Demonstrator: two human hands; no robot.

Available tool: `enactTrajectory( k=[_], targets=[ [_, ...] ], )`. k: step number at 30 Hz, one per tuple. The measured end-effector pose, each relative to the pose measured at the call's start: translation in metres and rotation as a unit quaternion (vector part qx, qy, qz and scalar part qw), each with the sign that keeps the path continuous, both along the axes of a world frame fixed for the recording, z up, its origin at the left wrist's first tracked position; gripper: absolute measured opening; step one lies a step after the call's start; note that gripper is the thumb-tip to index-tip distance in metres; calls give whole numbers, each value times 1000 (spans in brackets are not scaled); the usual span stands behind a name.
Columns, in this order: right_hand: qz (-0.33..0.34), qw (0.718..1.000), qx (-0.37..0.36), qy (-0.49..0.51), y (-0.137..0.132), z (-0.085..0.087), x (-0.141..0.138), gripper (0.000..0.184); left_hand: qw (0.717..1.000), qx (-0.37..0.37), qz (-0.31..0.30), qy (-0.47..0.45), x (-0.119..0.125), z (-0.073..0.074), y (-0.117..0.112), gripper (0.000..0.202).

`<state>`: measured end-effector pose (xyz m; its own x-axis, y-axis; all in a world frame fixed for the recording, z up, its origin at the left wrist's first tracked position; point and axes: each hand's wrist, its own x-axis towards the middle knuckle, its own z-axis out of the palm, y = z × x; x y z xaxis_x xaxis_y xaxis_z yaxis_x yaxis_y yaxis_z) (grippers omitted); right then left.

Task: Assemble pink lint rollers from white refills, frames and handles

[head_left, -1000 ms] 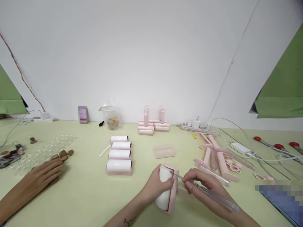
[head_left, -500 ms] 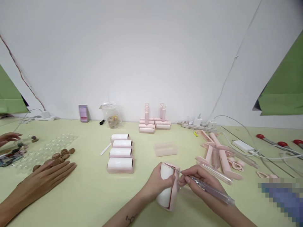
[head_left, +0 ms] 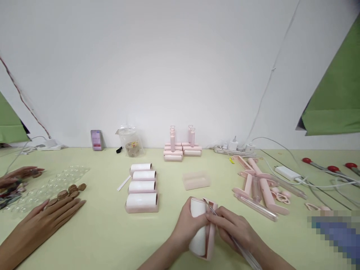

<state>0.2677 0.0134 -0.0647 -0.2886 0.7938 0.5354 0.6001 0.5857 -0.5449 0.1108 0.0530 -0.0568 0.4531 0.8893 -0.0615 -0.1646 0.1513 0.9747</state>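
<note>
Over the near part of the pale yellow-green tabletop [head_left: 112,236], the left hand [head_left: 186,225] is wrapped round a white cylindrical roll [head_left: 198,240] and its pale pink plastic casing [head_left: 212,234]. The right hand [head_left: 235,227] pinches a slim tool with a metal shaft and clear handle [head_left: 244,252], its tip at the casing's upper end. Leftward, four white rolls in pink trays [head_left: 141,201] form a row running toward the tabletop's back edge.
</note>
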Motion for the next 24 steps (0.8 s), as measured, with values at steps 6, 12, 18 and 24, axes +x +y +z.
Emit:
enactTrajectory(
  k=[6, 12, 18, 24],
  targets=[
    [-24, 965, 197, -169, 13, -2, 0, 28, 998, 11, 52, 40, 14, -2, 11, 27],
    [-86, 979, 144, -120, 21, 8, 3, 18, 987, 56, 72, 130, 14, -3, 38, 31],
    [-33, 997, -67, 24, 39, 41, 4, 17, 948, 175, 78, 255, 1, 9, 61, 27],
    [-17, 992, -108, 69, 58, 59, -6, 13, 897, 235, 86, 365, -1, 23, 72, 20]
  ],
)
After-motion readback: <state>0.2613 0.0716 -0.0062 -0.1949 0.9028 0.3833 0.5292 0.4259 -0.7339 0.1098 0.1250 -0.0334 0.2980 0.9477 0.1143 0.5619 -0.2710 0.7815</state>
